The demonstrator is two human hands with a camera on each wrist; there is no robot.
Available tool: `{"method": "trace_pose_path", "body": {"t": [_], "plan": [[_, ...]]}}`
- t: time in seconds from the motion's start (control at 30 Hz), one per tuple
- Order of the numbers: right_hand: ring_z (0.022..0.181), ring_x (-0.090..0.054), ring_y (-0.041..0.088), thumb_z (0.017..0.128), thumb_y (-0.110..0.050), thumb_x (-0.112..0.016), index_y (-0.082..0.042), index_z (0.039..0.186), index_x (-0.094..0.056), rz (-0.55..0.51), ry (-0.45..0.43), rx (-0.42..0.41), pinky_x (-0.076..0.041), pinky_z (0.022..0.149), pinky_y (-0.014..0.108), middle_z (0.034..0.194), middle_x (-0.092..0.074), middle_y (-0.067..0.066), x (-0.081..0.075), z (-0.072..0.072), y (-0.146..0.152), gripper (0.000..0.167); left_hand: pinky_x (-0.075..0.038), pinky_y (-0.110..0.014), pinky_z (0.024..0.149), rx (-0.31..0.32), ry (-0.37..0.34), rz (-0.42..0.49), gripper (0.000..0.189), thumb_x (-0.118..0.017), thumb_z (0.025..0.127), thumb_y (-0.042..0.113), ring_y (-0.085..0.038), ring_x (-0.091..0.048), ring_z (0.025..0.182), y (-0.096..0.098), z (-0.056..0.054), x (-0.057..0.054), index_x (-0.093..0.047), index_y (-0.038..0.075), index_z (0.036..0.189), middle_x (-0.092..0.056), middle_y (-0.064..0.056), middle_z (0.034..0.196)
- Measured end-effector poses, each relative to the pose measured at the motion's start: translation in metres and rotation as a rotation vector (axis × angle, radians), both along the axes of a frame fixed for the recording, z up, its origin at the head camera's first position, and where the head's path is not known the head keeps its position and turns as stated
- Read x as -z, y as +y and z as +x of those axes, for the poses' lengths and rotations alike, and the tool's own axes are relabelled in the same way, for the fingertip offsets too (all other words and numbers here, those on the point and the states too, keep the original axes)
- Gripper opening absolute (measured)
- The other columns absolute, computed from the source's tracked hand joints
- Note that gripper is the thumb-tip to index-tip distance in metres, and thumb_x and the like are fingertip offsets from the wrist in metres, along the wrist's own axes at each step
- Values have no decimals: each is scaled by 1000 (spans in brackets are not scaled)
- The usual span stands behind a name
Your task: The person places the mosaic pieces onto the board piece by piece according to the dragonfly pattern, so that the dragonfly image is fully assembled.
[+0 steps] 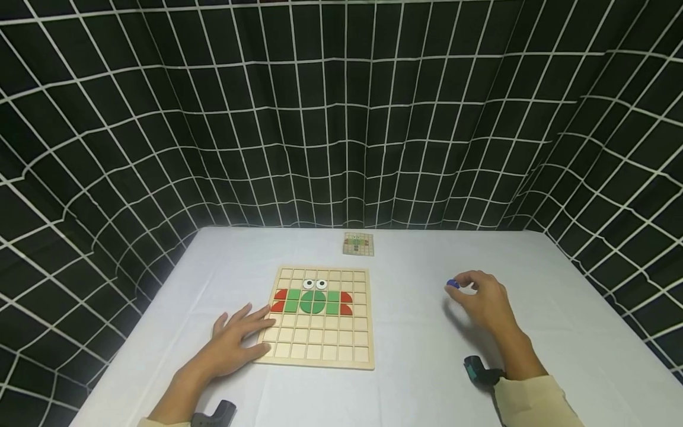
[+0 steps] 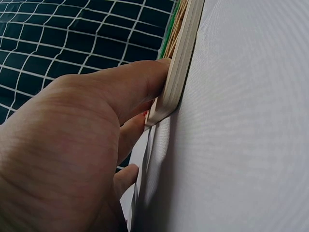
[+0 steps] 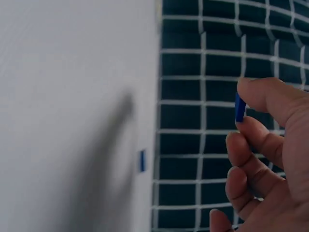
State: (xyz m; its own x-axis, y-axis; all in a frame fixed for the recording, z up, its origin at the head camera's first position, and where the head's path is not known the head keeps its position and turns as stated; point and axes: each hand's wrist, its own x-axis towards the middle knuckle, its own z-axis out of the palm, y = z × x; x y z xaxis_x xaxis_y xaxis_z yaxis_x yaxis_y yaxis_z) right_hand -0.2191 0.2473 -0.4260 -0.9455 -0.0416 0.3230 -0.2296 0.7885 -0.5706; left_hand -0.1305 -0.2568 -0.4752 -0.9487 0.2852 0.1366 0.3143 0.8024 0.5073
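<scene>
A square wooden grid board (image 1: 317,338) lies on the white table. Set in its upper rows are two eye discs (image 1: 315,284), a green circle of quarter pieces (image 1: 312,302), green squares (image 1: 333,302) and red quarter pieces (image 1: 346,303). My left hand (image 1: 235,345) rests on the board's left edge, fingers spread, with the thumb (image 2: 140,79) touching the rim. To the right of the board, above the table, my right hand (image 1: 484,299) pinches a small blue piece (image 3: 240,107) between thumb and index finger. A second blue piece (image 3: 142,160) lies on the table in the right wrist view.
A small pattern card (image 1: 358,244) with a similar figure lies behind the board near the table's far edge. Black curtains (image 1: 341,118) with white grid lines stand around the table (image 1: 411,338). Dark wrist devices (image 1: 482,372) sit below both hands.
</scene>
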Motion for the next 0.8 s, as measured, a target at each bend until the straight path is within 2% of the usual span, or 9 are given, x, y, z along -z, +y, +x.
{"method": "trace_pose_path", "body": {"t": [0.2,0.47,0.8], "plan": [[88,-55,31,80,-20,-79,-3,95,-68,-32,111,-58,-45,69,41,90,-65,9,-26,13,-28,25,-1,-65,106,-3,6,-2,48,-68,86,48,-37,-24,140,-1,2,-2,-64,25,128,-43,4,147],[86,-56,24,73,-12,-85,-6,88,-69,-53,266,-197,-45,74,44,86,-68,4,-47,24,-68,23,-1,-65,106,-4,-2,6,48,-68,86,47,-37,-23,140,-2,1,-1,-64,25,128,-43,4,148],[89,-55,18,71,-12,-86,-10,86,-69,-87,321,-286,-44,76,41,87,-68,-3,-68,36,-111,22,0,-64,107,4,0,3,48,-69,85,46,-36,-23,140,0,0,0,-64,24,128,-42,5,148]]}}
